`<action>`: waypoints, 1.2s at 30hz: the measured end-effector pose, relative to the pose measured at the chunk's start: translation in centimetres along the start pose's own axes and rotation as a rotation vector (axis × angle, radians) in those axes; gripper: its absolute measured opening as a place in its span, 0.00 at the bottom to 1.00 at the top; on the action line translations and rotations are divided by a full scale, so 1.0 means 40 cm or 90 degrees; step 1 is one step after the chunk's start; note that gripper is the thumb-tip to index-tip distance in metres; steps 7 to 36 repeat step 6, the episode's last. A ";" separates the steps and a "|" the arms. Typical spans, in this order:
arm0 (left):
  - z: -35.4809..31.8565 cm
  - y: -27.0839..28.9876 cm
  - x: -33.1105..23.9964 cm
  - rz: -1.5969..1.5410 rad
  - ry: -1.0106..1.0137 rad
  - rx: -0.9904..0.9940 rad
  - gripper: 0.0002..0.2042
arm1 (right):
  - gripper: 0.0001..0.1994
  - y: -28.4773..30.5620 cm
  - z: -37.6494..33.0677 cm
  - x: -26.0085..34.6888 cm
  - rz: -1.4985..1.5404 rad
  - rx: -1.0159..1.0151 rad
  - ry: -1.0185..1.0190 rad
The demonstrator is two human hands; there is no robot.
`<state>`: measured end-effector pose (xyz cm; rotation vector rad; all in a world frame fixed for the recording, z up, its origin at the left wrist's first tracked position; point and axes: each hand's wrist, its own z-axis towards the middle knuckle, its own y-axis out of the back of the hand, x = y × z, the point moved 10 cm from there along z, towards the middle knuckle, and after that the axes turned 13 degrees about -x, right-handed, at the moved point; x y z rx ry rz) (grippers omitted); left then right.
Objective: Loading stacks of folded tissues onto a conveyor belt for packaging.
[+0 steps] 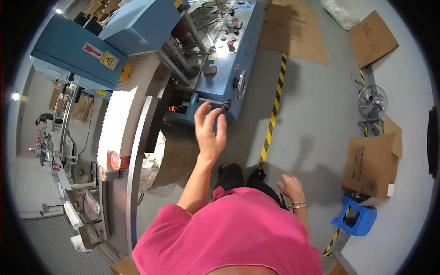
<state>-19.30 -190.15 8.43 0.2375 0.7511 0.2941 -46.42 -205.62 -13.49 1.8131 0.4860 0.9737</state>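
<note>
My left hand (210, 133) is raised in front of me with bent fingers spread apart, holding nothing. Nearest to it is the lower corner of a blue machine (233, 106), which has a metal handwheel (241, 85) on its side. Down by my right hip hangs my right hand (292, 187), its fingers loosely curled and nothing visible in them. To the left, a long row of white stacked pieces (117, 121) stands on a metal table (121, 201). A round red-printed piece (114, 160) shows at the row's near end.
Yellow-black tape (273, 112) runs along the grey floor. At right are a cardboard box (369, 167), a blue stool (355, 217) and a fan (372, 103). Flattened cardboard (295, 30) lies ahead. A plastic bag (150, 170) sits beside the table. A person (46, 118) is far left.
</note>
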 end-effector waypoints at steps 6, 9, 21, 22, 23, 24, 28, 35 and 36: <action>-0.054 -0.209 -0.062 -0.026 0.000 0.113 0.09 | 0.20 0.017 0.082 -0.059 0.040 0.085 -0.038; -0.054 -0.209 -0.062 -0.026 0.000 0.113 0.09 | 0.20 0.017 0.082 -0.059 0.040 0.085 -0.038; -0.054 -0.209 -0.062 -0.026 0.000 0.113 0.09 | 0.20 0.017 0.082 -0.059 0.040 0.085 -0.038; -0.054 -0.209 -0.062 -0.026 0.000 0.113 0.09 | 0.20 0.017 0.082 -0.059 0.040 0.085 -0.038; -0.054 -0.209 -0.062 -0.026 0.000 0.113 0.09 | 0.20 0.017 0.082 -0.059 0.040 0.085 -0.038; -0.054 -0.209 -0.062 -0.026 0.000 0.113 0.09 | 0.20 0.017 0.082 -0.059 0.040 0.085 -0.038; -0.054 -0.209 -0.062 -0.026 0.000 0.113 0.09 | 0.20 0.017 0.082 -0.059 0.040 0.085 -0.038; -0.054 -0.209 -0.062 -0.026 0.000 0.113 0.09 | 0.20 0.017 0.082 -0.059 0.040 0.085 -0.038; -0.054 -0.209 -0.062 -0.026 0.000 0.113 0.09 | 0.20 0.017 0.082 -0.059 0.040 0.085 -0.038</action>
